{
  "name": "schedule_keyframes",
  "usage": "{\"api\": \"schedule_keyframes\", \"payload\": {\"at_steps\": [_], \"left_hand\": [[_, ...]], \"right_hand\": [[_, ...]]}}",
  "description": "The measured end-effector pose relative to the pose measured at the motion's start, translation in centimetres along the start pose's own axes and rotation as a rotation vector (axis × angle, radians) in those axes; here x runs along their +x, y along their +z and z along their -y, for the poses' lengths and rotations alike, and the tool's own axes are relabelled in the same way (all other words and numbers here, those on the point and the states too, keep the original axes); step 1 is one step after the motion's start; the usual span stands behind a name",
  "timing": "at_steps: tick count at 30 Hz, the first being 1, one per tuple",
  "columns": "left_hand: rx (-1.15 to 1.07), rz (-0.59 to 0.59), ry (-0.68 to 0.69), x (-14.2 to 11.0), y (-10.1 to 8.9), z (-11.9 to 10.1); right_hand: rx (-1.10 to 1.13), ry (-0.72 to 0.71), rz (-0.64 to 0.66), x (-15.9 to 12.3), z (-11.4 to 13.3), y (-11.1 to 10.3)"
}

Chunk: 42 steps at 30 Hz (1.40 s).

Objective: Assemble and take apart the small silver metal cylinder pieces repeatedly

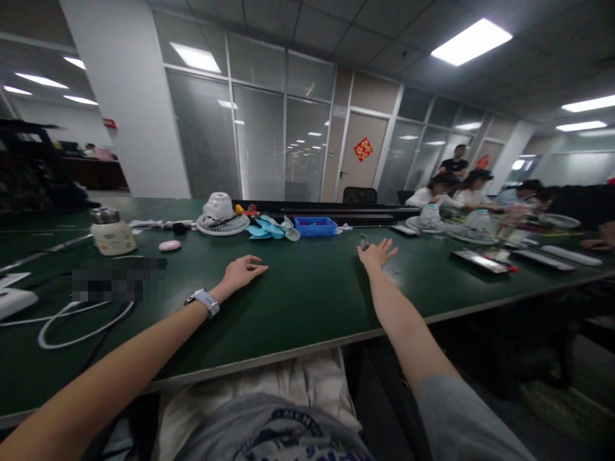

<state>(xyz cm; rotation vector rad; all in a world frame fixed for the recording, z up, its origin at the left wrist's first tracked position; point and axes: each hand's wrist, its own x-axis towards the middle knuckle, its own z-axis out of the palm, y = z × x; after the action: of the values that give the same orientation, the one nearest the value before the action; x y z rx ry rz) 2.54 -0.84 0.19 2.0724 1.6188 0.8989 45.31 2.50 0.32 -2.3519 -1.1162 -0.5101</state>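
My left hand (243, 272), with a watch (204, 301) on its wrist, lies low over the green table with its fingers loosely stretched and nothing in them. Farther right, my right hand (377, 254) reaches forward with fingers spread. Beside its thumb is a small dark metallic piece (364, 243); whether they touch is unclear. Ahead of my hands sit light-blue fan blades (266, 228), a blue plastic basket (314, 226) with small items in it, and a white fan housing (218, 208) on a round grille (223, 224).
At the left stand a cream bottle (113, 234), a pink round object (169, 246) and a looped white cable (62, 346). Rightward are a phone-like slab (480, 261), clear domed parts (430, 218) and white strips (569, 255). Several people sit at the far right; one stands.
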Motion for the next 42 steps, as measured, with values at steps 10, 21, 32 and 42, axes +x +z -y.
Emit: {"api": "schedule_keyframes", "payload": {"at_steps": [10,21,32,42], "left_hand": [[-0.129,-0.207,-0.199,0.2,-0.2,-0.5],[-0.170,-0.277,-0.268,0.1,-0.2,-0.5],[-0.155,-0.271,-0.265,0.1,-0.4,-0.5],[-0.129,-0.257,-0.253,-0.3,-0.7,-1.1]], "right_hand": [[0.470,-0.637,-0.151,-7.6,9.6,-6.0],[0.773,-1.253,0.512,-15.6,16.6,-4.0],[0.720,-1.168,0.508,-15.7,16.6,-5.0],[0.681,-1.077,0.355,-12.4,13.5,-5.0]]}}
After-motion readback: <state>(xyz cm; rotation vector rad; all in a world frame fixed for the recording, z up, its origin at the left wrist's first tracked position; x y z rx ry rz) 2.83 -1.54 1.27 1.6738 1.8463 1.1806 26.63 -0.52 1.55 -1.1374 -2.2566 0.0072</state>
